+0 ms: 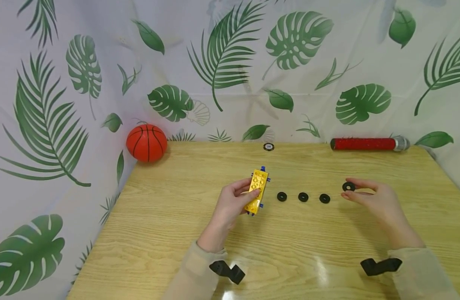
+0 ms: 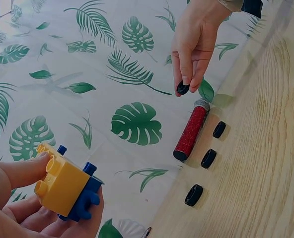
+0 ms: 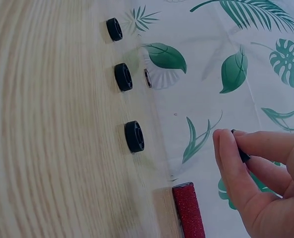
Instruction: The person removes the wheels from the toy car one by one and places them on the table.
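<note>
My left hand grips a yellow toy-brick car body with studs on top and a blue base, thumb lying across the studs. Blue axle stubs stick out from its sides, and no wheels sit on the stubs that show. In the left wrist view the blue base shows under the yellow block. Over to the right, my right hand pinches a small black toy wheel between thumb and fingers, above the table. Three more black wheels lie flat in a row between the hands.
A red microphone with a silver head lies along the table's back edge at right. An orange basketball sits at the back left corner. Near the back middle lies a black-and-white round chip. Leaf-printed cloth hangs behind the wooden table.
</note>
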The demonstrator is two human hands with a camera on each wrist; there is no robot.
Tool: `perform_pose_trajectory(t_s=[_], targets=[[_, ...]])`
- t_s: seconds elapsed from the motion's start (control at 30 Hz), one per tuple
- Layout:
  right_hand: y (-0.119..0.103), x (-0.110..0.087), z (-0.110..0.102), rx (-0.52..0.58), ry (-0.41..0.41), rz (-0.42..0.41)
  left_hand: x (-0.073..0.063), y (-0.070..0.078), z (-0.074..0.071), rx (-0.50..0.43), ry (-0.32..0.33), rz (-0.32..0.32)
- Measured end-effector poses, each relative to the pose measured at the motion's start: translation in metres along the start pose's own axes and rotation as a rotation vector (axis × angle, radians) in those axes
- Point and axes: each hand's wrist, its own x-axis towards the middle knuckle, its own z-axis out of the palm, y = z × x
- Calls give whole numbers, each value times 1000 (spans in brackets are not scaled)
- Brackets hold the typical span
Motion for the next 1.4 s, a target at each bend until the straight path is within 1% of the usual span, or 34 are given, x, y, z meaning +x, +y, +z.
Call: perform_pose_trajectory(t_s=[0.17,0.3,0.4,0.57,0.67,0.73,0.87,0.97,1.1,1.27,1.4], targets=[[5,1,-1,34,0,-14,0,0,0,1,1,-4],[9,3,-2,62,-8,1,1,-1,0,2,-2,5],[11,3,-3,28,-12,6,2,-2,0,7,-6,13],[13,3,-2,-81,-2,-5,1,-2,0,3,-6,9],[14,4,-1,-91,7,-16,1,-1,0,-3,-5,5],[17,6,-2,-66,10,-26,1,-1,0,-6,-3,2],[25,10,-4,-27,2,-17,0,0,0,-8,-1,-1],[30,13,-6,-22,-36,12,-1,1,-1,0,0,6],[35,17,-5,19,-90,38,-1,1,-1,1,5,7],[42,21,-5,97,-105,39,0,2,-1,-2,9,11],[48,23,-4,115,-112,56,-1,2,-2,-3,8,15]])
